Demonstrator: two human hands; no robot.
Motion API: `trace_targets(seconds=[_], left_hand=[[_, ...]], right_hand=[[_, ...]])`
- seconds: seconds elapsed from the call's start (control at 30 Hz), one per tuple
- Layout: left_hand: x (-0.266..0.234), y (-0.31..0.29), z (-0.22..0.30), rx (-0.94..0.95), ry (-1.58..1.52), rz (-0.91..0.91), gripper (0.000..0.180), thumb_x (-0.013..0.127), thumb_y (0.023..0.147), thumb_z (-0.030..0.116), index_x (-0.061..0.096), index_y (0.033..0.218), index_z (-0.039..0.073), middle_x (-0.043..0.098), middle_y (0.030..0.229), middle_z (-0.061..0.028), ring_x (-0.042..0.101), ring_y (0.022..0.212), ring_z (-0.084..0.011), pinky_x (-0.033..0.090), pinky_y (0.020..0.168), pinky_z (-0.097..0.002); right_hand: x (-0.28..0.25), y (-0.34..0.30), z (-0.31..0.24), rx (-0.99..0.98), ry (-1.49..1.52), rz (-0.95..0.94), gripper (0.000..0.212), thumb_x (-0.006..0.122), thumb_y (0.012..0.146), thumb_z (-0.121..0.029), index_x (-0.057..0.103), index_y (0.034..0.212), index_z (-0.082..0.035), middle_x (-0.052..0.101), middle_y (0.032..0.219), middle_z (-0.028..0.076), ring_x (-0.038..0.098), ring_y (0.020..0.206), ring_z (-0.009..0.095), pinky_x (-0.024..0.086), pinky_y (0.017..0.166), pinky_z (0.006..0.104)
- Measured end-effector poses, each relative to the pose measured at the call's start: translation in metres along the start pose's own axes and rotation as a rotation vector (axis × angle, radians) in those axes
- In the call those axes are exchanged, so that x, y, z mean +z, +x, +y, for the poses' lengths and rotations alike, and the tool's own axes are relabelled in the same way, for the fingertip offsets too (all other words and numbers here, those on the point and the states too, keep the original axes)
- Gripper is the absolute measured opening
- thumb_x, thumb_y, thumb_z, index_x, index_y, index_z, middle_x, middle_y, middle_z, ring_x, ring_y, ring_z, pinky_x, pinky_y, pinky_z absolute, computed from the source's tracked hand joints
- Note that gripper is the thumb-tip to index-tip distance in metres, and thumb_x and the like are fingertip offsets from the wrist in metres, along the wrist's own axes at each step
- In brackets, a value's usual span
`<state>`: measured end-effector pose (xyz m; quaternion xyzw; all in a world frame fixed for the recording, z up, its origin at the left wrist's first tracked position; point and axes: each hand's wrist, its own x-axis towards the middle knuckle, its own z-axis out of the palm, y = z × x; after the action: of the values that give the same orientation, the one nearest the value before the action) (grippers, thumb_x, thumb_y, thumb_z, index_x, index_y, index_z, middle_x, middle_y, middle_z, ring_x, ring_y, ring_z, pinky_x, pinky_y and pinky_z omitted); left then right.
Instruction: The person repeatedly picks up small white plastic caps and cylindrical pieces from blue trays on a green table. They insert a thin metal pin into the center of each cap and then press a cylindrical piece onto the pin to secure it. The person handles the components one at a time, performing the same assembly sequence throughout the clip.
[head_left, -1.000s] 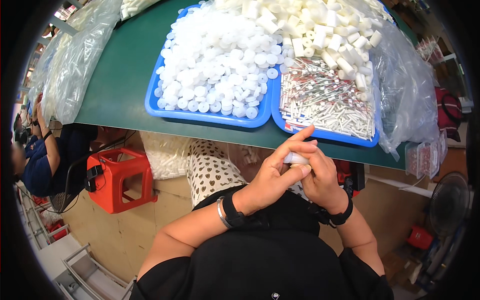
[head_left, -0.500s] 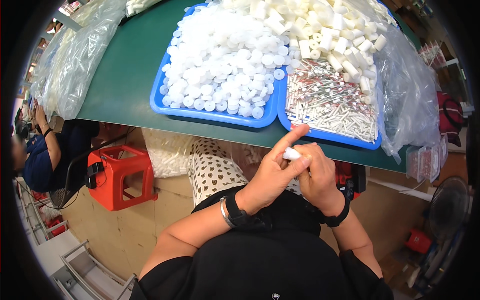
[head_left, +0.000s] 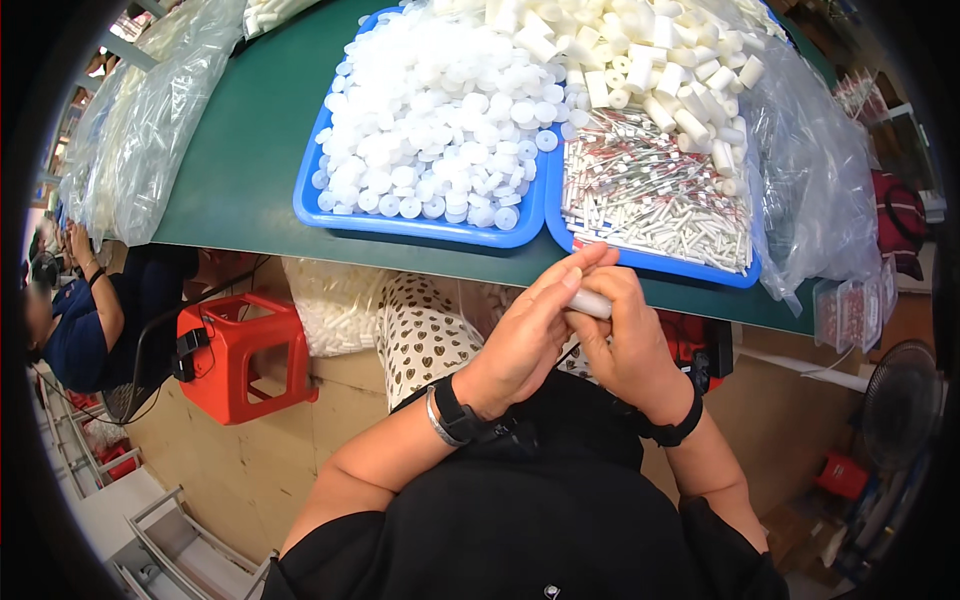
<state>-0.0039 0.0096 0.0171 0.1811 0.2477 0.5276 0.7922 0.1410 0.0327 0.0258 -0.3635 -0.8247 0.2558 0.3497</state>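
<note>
A small white cylinder [head_left: 591,304] lies between my two hands, over the near edge of the table. My right hand [head_left: 632,350] is closed on it, with the thumb below and the index finger curled over it. Against the other end rest the thumb and fingers of my left hand [head_left: 530,338], which are pressed together. Those fingers partly cover that end of the cylinder. Just beyond my fingertips is a blue tray [head_left: 660,262] holding thin white sticks [head_left: 655,228], red-and-grey wired pieces [head_left: 640,150] and cream foam cylinders [head_left: 690,125].
Left of it, another blue tray [head_left: 420,228] is heaped with translucent white discs [head_left: 430,130]. Both stand on a green table [head_left: 235,150]. Clear plastic bags [head_left: 815,170] lie at the right. A red stool [head_left: 240,360] stands at left, near a seated person [head_left: 85,325].
My left index finger, stretched out before, now lies with the other fingers by the cylinder. More of the cylinder's side shows, and it has tilted. The view has shifted slightly.
</note>
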Motion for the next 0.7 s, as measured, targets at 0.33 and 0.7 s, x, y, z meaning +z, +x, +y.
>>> trace_targets(seconds=[0.33,0.7], left_hand=[[-0.008,-0.005,-0.004,-0.096,-0.219,-0.073,0.049,0.034,0.106,0.03,0.038,0.146,0.002,0.038,0.154,-0.0094,0.038,0.14,-0.0247,0.03,0.117,-0.0409],[-0.008,-0.002,-0.013,-0.038,-0.276,-0.001,0.058,0.031,0.104,0.05,0.032,0.149,0.012,0.035,0.155,-0.0094,0.037,0.14,-0.0283,0.032,0.116,-0.0459]], right_hand=[[-0.009,0.0,0.003,-0.145,-0.192,-0.026,0.026,0.069,0.085,-0.008,0.06,0.108,0.001,0.063,0.087,0.015,0.064,0.071,0.032,0.051,0.06,0.0389],[0.014,0.0,-0.005,0.041,-0.112,0.031,0.027,0.063,0.091,-0.008,0.053,0.114,0.002,0.062,0.092,0.018,0.064,0.074,0.036,0.051,0.062,0.0425]])
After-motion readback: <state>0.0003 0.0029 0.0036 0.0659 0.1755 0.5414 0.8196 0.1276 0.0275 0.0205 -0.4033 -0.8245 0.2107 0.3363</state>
